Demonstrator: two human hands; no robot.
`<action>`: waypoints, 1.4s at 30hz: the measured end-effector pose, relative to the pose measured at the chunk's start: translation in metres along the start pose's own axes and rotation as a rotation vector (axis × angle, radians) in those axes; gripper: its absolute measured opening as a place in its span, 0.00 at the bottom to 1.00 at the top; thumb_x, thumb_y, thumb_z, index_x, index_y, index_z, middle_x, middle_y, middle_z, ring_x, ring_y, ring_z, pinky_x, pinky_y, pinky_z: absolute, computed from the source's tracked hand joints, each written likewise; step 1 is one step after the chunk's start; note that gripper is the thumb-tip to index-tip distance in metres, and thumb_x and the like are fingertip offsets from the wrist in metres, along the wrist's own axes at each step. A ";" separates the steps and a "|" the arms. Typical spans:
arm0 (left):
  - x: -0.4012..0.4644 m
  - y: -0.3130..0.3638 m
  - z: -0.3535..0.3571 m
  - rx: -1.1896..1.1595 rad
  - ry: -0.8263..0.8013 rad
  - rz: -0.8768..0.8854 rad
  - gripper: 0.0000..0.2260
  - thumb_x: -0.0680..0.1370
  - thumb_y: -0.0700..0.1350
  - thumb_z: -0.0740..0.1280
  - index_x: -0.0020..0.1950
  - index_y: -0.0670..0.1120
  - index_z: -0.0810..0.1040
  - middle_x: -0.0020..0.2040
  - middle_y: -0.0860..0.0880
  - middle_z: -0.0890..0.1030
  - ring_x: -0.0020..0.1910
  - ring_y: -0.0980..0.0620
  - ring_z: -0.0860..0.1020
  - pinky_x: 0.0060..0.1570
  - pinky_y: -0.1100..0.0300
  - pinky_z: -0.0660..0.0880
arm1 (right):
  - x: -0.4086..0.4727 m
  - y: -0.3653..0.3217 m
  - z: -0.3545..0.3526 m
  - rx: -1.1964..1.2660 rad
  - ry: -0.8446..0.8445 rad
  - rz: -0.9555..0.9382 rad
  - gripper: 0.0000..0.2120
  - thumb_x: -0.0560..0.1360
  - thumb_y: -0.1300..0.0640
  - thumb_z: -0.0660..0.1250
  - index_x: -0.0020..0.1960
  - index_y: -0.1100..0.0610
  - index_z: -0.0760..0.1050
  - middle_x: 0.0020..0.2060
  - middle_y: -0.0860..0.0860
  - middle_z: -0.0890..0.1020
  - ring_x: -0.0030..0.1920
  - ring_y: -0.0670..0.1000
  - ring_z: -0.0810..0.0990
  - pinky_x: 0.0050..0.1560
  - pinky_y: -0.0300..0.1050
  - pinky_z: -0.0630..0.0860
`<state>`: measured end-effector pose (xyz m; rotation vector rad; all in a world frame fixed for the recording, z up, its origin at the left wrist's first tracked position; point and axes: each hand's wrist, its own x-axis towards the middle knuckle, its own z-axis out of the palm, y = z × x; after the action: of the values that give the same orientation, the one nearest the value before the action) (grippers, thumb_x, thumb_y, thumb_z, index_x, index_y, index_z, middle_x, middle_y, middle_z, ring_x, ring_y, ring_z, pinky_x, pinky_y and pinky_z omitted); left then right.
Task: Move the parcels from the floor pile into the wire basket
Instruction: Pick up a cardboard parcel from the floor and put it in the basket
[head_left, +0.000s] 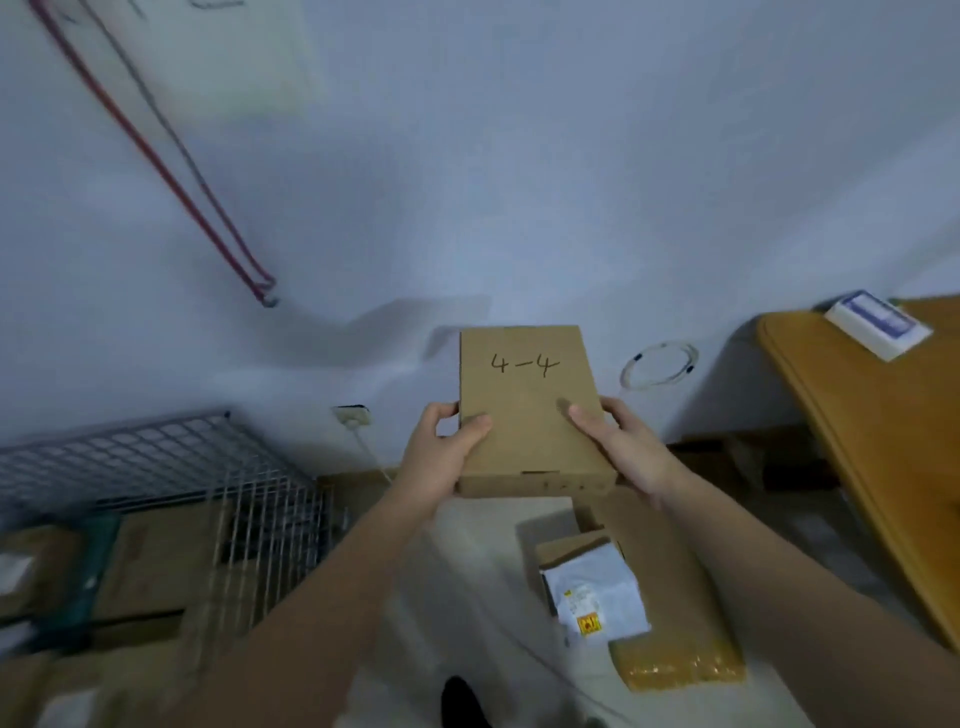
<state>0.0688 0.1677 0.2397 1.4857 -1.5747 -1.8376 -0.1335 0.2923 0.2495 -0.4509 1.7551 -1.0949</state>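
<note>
Against pale wall (519, 182), flat brown cardboard box marked "4-4" (530, 410) sits clasped between left hand (441, 457) and right hand (623, 447), thumbs on top.

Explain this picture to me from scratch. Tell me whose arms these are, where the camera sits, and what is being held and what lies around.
There is no machine here. The camera is worn on a person's head, looking forward and down, so both arms reach in from the bottom edge. The left hand and right hand hold a flat cardboard box by its sides, thumbs on top; "4-4" is handwritten on it. At lower left stands a wire basket, with what look like cardboard boxes in it, though that part is blurred. On the floor below the hands lie more parcels: a white bag and a yellow padded envelope. A wooden table stands at right.
</note>
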 end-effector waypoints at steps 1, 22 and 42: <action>-0.018 0.005 -0.013 0.000 0.012 0.015 0.20 0.78 0.56 0.74 0.65 0.53 0.73 0.52 0.48 0.87 0.45 0.49 0.88 0.53 0.43 0.84 | -0.015 -0.010 0.010 -0.028 -0.014 -0.021 0.28 0.75 0.36 0.72 0.68 0.47 0.70 0.53 0.49 0.84 0.51 0.51 0.85 0.48 0.49 0.82; -0.422 -0.151 -0.257 -0.431 0.753 0.020 0.25 0.77 0.64 0.71 0.69 0.58 0.67 0.59 0.50 0.80 0.52 0.47 0.84 0.39 0.50 0.85 | -0.277 -0.012 0.343 -0.380 -0.687 -0.369 0.23 0.79 0.45 0.71 0.72 0.42 0.72 0.55 0.50 0.84 0.53 0.52 0.85 0.46 0.43 0.79; -0.472 -0.294 -0.553 -0.282 0.723 -0.074 0.21 0.78 0.61 0.70 0.66 0.57 0.68 0.56 0.52 0.80 0.51 0.50 0.84 0.49 0.48 0.85 | -0.336 0.071 0.652 -0.393 -0.606 -0.247 0.37 0.74 0.38 0.73 0.78 0.46 0.67 0.67 0.51 0.77 0.56 0.49 0.81 0.46 0.42 0.78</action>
<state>0.8341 0.3286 0.2976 1.7944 -0.8869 -1.2515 0.6015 0.2619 0.2978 -1.1388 1.3791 -0.6637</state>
